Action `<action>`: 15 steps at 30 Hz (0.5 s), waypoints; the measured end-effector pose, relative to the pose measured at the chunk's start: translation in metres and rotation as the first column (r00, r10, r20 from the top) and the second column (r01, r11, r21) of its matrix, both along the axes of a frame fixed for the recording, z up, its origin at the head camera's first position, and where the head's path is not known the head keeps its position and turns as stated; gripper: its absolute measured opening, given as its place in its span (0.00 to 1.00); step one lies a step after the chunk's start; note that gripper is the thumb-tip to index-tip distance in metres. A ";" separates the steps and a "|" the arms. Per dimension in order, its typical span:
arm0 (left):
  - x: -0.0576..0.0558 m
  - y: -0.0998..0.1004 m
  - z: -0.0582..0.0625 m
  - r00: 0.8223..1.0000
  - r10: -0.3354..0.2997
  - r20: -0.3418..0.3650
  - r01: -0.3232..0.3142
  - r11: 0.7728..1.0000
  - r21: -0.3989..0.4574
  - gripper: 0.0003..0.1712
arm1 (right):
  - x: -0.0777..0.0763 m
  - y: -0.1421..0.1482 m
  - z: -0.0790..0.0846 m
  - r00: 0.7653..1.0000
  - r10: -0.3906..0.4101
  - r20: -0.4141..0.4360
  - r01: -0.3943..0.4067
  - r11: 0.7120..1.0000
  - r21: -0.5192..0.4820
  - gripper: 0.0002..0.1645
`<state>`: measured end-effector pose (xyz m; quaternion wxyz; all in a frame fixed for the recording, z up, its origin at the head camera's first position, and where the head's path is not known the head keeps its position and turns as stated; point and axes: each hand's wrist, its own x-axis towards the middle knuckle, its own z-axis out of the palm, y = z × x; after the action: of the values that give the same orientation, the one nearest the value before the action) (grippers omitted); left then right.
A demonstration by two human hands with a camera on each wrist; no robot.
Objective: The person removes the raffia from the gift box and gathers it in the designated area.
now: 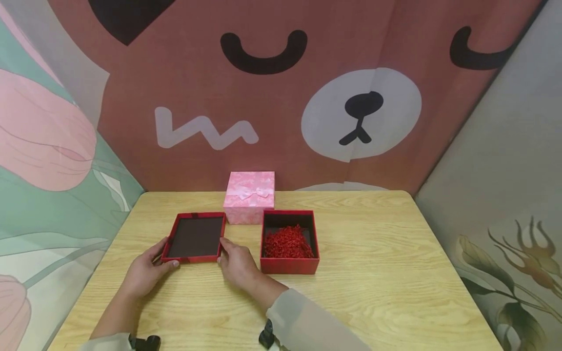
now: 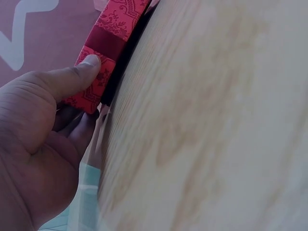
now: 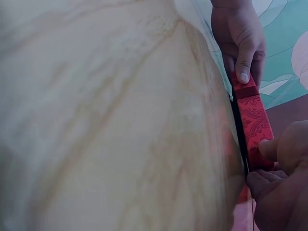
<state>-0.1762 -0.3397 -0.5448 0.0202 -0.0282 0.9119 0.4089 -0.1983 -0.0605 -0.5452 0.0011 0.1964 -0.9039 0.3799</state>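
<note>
A square red box lid (image 1: 196,238) lies with its dark inside facing up, held from both sides. My left hand (image 1: 142,274) grips its near left corner; in the left wrist view the thumb presses the patterned red side, beside a darker ribbon band. At the near right corner, my right hand (image 1: 239,265) pinches the rim between thumb and fingers. To the right of that hand stands the open red box (image 1: 290,266), with red shredded paper (image 1: 289,243) inside. A dark strip shows under the lid's edge in both wrist views.
Behind the lid and the red box sits a closed pink gift box (image 1: 249,204) with a bow on top. Everything stands on a light wood table (image 1: 373,253). A printed bear curtain (image 1: 281,107) hangs along the table's back edge.
</note>
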 end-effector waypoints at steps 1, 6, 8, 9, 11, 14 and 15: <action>0.000 0.000 0.000 1.000 -0.002 -0.003 0.002 1.000 0.014 0.57 | 0.000 0.001 0.000 1.000 0.000 -0.004 0.000 1.000 -0.006 0.33; 0.003 -0.001 -0.001 1.000 0.003 -0.014 -0.002 0.996 0.084 0.58 | 0.004 0.007 0.004 1.000 0.012 -0.002 -0.012 0.999 -0.040 0.34; 0.004 -0.002 -0.001 1.000 0.010 -0.019 -0.008 0.995 0.097 0.59 | 0.006 0.009 0.006 1.000 0.021 0.008 -0.021 0.998 -0.055 0.35; 0.005 -0.002 -0.001 1.000 0.011 -0.024 -0.008 0.995 0.100 0.59 | 0.007 0.010 0.008 1.000 0.028 0.007 -0.027 0.997 -0.066 0.35; 0.006 -0.002 0.000 0.999 0.012 -0.037 -0.008 0.994 0.109 0.59 | 0.010 0.012 0.010 0.999 0.043 0.009 -0.042 0.995 -0.089 0.35; 0.008 -0.002 0.000 0.998 0.015 -0.057 -0.008 0.992 0.126 0.58 | 0.014 0.016 0.014 0.998 0.064 0.007 -0.063 0.992 -0.109 0.36; 0.009 -0.002 0.001 0.998 0.017 -0.065 -0.008 0.991 0.133 0.57 | 0.015 0.017 0.015 0.998 0.068 0.001 -0.067 0.992 -0.111 0.36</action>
<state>-0.1672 -0.3417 -0.5443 -0.0108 -0.0191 0.8826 0.4695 -0.1834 -0.0430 -0.5301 -0.0028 0.2256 -0.8743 0.4297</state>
